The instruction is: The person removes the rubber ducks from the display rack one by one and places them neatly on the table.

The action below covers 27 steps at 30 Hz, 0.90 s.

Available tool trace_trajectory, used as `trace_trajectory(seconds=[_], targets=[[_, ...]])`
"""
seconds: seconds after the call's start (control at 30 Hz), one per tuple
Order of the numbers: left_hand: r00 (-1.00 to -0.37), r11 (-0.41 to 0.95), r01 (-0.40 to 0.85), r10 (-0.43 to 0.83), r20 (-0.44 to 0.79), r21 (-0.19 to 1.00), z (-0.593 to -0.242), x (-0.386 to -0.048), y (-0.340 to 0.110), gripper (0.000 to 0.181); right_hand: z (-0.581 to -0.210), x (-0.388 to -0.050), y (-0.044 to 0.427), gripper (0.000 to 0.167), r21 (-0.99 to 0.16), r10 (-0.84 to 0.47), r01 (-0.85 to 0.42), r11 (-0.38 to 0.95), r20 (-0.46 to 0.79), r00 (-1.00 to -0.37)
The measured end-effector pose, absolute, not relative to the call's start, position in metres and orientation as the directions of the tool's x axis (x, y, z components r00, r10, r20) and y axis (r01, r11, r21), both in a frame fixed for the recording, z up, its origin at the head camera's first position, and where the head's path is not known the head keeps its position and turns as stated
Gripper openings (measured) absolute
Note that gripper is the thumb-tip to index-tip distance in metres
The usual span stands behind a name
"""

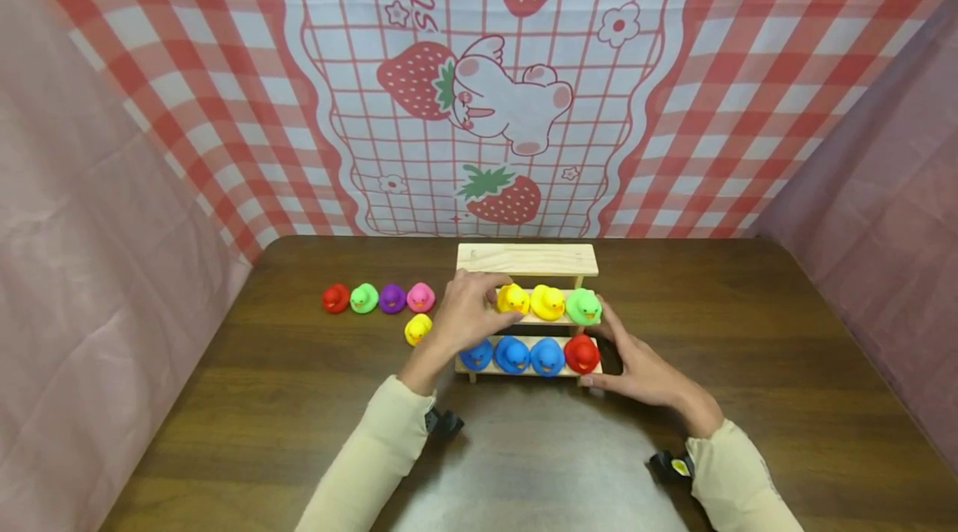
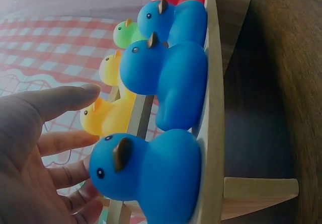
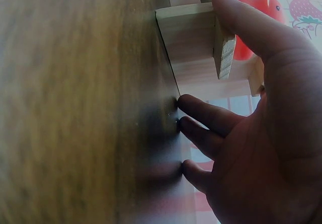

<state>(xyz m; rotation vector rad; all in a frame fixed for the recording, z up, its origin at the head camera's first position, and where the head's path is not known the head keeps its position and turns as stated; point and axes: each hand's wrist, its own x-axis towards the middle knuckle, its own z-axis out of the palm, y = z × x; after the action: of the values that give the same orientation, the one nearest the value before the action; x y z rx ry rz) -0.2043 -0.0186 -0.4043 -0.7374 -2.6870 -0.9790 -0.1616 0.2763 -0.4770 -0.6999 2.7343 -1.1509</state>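
Observation:
A three-tier wooden stand [image 1: 527, 259] holds rubber ducks on its lower two tiers. My left hand [image 1: 466, 312] pinches a yellow duck [image 1: 513, 299] between thumb and index finger at the left of the middle tier. Beside that duck are another yellow duck [image 1: 547, 302] and a green duck [image 1: 583, 307]. The lower tier carries several blue ducks [image 1: 512, 355] and a red duck [image 1: 581, 354]. My right hand [image 1: 636, 366] grips the stand's right end, its thumb on the lower tier's front edge [image 3: 225, 58]. Three of its fingertips [image 3: 188, 103] touch the tabletop.
Left of the stand, a row of red [image 1: 336, 298], green [image 1: 364, 298], purple [image 1: 392, 298] and pink ducks [image 1: 421, 298] stands on the brown table [image 1: 247, 399]. A loose yellow duck [image 1: 417, 330] sits near my left wrist. A checked cloth [image 1: 524, 208] hangs behind the table.

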Motion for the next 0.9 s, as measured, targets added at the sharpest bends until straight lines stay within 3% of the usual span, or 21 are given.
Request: trace_trajectory(seconds=[0.5,0.9], targets=[[-0.886,0.694,0.462,0.333,0.324,0.551,-0.4105,-0.2001,-0.0137,0.038,-0.4767,-0.1616,0.2763,0.120,-0.692,-0.441,-0.367,0.622,0.078,-0.894],[-0.856,0.685,0.511,0.351,0.379,0.519,-0.4096,-0.2012,-0.0174,0.036,-0.4771,-0.1617,0.2765,0.120,-0.691,-0.448,-0.377,0.617,0.085,-0.890]])
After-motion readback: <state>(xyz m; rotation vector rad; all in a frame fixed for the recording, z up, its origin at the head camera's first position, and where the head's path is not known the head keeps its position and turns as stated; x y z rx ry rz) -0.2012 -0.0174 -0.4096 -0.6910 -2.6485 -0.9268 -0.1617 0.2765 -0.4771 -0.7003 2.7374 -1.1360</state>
